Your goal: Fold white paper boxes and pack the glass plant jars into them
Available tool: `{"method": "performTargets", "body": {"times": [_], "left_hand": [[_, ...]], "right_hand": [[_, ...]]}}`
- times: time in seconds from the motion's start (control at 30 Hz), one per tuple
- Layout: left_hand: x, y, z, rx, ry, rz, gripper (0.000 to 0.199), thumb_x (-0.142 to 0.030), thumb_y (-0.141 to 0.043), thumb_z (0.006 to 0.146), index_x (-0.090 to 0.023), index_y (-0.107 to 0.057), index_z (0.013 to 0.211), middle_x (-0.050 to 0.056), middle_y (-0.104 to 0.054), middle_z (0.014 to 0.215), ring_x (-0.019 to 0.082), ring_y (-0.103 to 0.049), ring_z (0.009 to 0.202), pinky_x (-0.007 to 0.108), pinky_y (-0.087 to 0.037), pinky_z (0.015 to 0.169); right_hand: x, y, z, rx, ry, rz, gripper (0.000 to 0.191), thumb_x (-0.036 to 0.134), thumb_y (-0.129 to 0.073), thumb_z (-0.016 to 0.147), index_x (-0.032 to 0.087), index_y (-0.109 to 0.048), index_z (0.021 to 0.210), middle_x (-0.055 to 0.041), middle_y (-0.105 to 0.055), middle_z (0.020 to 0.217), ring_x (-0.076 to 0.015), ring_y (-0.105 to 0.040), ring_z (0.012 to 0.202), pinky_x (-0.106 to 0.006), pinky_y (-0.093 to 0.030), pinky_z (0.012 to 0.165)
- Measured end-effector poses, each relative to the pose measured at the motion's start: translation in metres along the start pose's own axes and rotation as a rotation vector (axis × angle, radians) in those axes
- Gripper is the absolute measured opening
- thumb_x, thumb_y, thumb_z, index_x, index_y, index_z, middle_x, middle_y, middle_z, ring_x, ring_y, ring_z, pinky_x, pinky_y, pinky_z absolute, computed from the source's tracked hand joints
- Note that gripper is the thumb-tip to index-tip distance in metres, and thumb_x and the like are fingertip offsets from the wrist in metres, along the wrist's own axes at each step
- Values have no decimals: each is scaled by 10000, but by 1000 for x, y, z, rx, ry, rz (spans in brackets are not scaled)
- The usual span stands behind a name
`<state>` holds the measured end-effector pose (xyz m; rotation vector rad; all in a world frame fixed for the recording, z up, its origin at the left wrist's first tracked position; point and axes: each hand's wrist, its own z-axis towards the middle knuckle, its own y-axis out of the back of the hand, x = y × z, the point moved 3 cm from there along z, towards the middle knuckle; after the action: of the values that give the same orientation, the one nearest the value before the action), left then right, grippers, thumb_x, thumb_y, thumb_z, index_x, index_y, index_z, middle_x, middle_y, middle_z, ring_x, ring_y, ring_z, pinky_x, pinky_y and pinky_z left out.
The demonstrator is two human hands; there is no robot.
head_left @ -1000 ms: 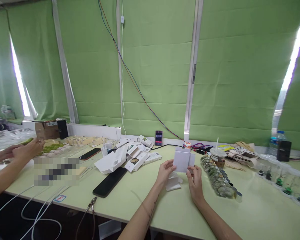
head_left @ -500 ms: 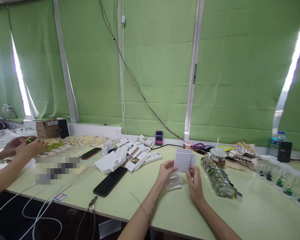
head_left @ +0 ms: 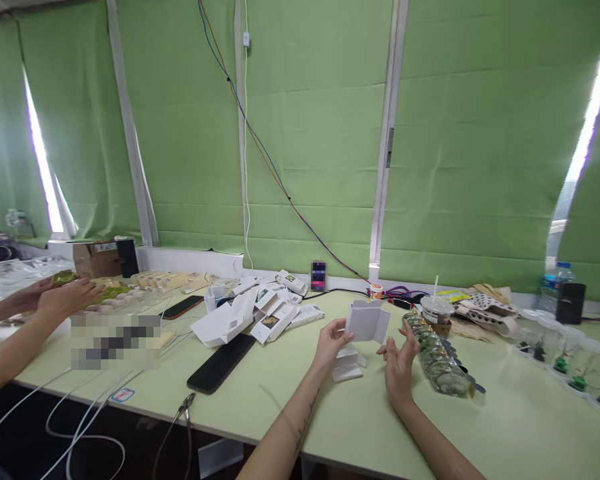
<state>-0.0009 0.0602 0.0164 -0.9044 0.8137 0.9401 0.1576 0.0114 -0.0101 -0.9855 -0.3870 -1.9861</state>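
A folded white card (head_left: 367, 323) is pinched at its left edge in my left hand (head_left: 333, 345), held upright above the table. Its right flap stands angled outward. My right hand (head_left: 401, 360) is off the card, just to its right, with the fingers apart and nothing in them. The fingertips are near the left side of a row of clear-wrapped round items (head_left: 437, 357). Below the card, a folded white piece (head_left: 347, 367) lies on the pale table (head_left: 350, 420), partly behind my left hand.
White boxes (head_left: 275, 320) lie piled left of my hands, near a black phone (head_left: 221, 363). Another person's hands (head_left: 70, 293) work at the far left. A lidded cup (head_left: 436, 310) and clear containers (head_left: 560, 353) stand to the right. Cables hang over the front edge.
My right hand has let go of the card, opened and moved slightly up and right. The card's right flap has swung outward. The other person's hands have shifted a little right.
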Motion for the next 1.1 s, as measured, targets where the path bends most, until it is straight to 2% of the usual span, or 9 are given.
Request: {"method": "performTargets", "body": {"times": [0.07,0.13,0.2,0.27,0.33,0.57,0.8,0.97,1.1], "left_hand": [[0,0,-1,5,1,-1,424,-354,-822,567,-151,-685,913,100,-699,982,229,-644,866,329,-472,810],[1,-1,-1,29,10,-6,438,-385,-815,577,-158,-688,929,101,-695,997,229,-639,880,327,-469,812],[2,-2,-2,59,43,-4,468,-440,-794,596,-161,-690,958,111,-688,1018,234,-637,882,326,-475,785],[3,-3,-3,79,80,-12,502,-490,-769,614,-154,-689,978,122,-683,1026,234,-635,871,320,-479,752],[3,-4,-4,85,104,-41,522,-517,-757,619,-142,-690,976,124,-686,1000,225,-632,854,308,-479,739],[3,-6,-6,81,178,-94,528,-554,-763,589,-138,-690,906,85,-689,863,182,-621,778,269,-476,726],[8,-6,-7,92,241,-88,516,-547,-752,603,-145,-670,916,84,-685,842,190,-632,686,307,-499,679],[8,-5,-6,102,233,-84,493,-531,-751,617,-146,-670,915,76,-678,841,175,-626,677,295,-495,675],[9,-4,-5,112,226,-83,485,-523,-744,636,-145,-673,932,85,-677,862,180,-625,718,301,-487,709]], "right_hand": [[-3,-1,0,36,-103,53,474,469,-384,898,265,-317,1321,-66,-466,1108,-102,-514,535,-324,-465,605],[-5,-4,-2,127,-155,77,391,496,-392,892,223,-431,1170,0,-543,851,-120,-499,495,-292,-429,542],[-7,-7,-3,199,-149,50,310,505,-389,894,217,-484,959,49,-503,629,-144,-489,495,-277,-394,526],[-8,-8,-4,224,-124,21,298,506,-375,901,231,-459,824,61,-466,550,-153,-479,502,-273,-375,528],[-9,-8,-4,224,-111,8,304,511,-367,903,237,-439,790,55,-479,561,-154,-481,511,-274,-371,533],[-8,-7,-3,186,-155,-40,304,534,-371,888,238,-424,845,54,-510,578,-166,-498,511,-282,-370,526],[-6,-6,-2,159,-187,-51,285,523,-388,868,241,-429,848,37,-539,606,-188,-517,506,-310,-386,531],[-6,-5,0,135,-165,-33,298,502,-409,857,222,-469,941,-31,-614,801,-225,-582,688,-335,-429,644],[-8,-5,0,138,-139,-24,316,480,-417,860,207,-475,1007,-61,-616,897,-246,-572,823,-346,-430,710]]}}
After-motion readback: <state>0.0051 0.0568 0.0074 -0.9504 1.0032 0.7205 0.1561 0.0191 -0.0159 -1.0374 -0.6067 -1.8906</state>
